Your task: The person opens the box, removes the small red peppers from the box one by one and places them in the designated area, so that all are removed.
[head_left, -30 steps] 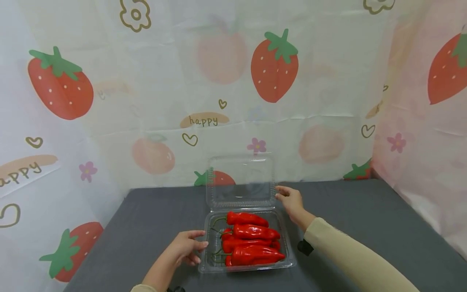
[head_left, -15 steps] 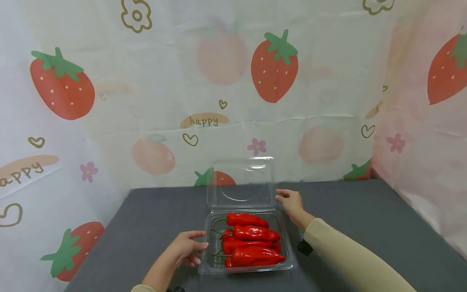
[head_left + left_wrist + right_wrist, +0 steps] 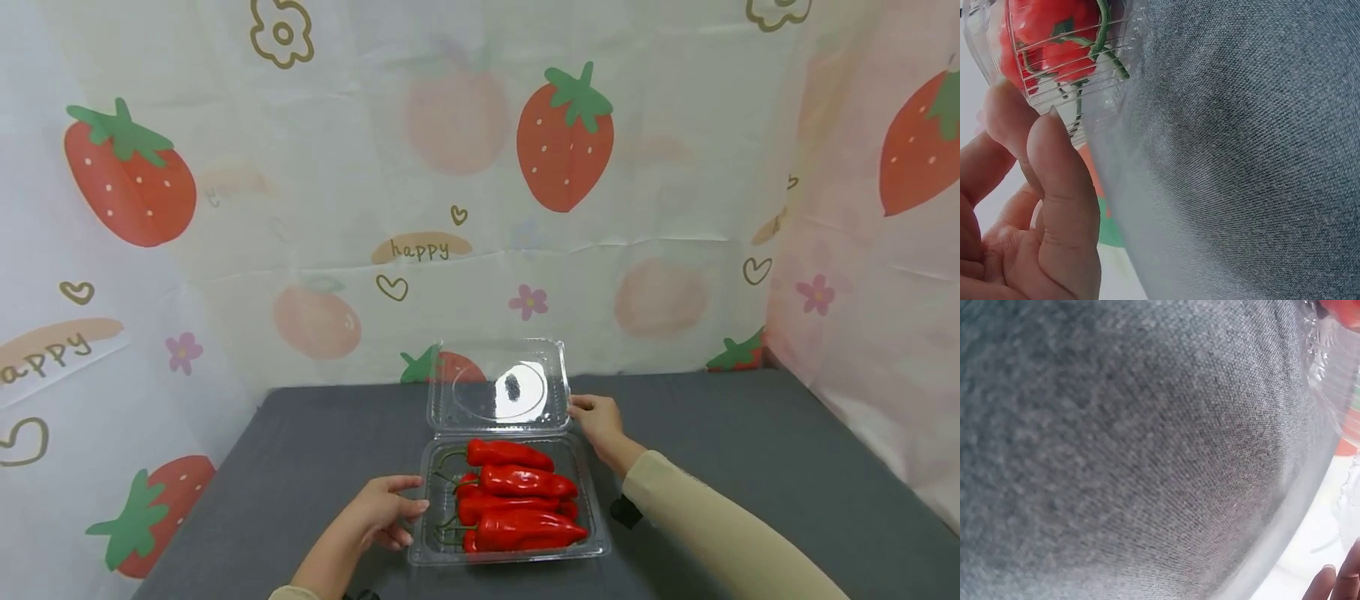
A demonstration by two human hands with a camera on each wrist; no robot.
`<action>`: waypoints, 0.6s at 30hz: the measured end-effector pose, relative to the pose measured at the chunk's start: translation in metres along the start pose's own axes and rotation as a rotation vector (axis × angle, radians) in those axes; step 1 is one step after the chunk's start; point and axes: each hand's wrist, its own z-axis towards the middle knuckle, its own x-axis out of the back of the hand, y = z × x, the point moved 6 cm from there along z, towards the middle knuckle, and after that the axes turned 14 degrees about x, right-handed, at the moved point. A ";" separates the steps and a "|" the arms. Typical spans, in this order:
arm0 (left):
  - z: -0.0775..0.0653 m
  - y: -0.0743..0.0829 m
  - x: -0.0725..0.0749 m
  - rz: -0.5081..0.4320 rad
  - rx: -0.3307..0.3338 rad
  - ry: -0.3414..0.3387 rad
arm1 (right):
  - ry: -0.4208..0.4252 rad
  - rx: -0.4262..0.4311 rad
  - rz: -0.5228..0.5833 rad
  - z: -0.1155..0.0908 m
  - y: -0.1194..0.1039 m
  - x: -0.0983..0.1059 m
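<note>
A clear plastic clamshell box (image 3: 423, 546) stands on the cloth with several red peppers (image 3: 525, 481) lying in it, their green stems to the left. Its hinged lid (image 3: 457, 400) is raised at the back, leaning away. At the lid's right edge, my right hand (image 3: 600, 421) pinches it between thumb and fingers. My left hand (image 3: 378, 510) has its index finger and thumb against the box's left side. In the left wrist view, those fingertips (image 3: 1007, 109) meet the ribbed wall near the stems. Only fingertips (image 3: 1322, 584) of the right hand show in the right wrist view.
Dark grey cloth (image 3: 322, 442) covers the table around the box. A pale curtain (image 3: 675, 192) printed with strawberries, hearts and flowers hangs close behind the table and along both sides.
The lid has tilted farther back, its top edge coming lower, and a bright reflection now shows on it. My right hand has lowered slightly with it. The left hand stays in place.
</note>
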 end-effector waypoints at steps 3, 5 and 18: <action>-0.001 0.001 0.000 0.001 0.003 -0.001 | 0.001 0.000 -0.014 0.001 0.001 0.000; -0.001 0.001 0.000 0.000 0.006 -0.001 | 0.001 0.002 -0.024 0.001 0.002 0.000; 0.001 -0.001 0.000 0.000 0.012 0.007 | -0.050 -0.044 -0.019 0.000 0.006 -0.003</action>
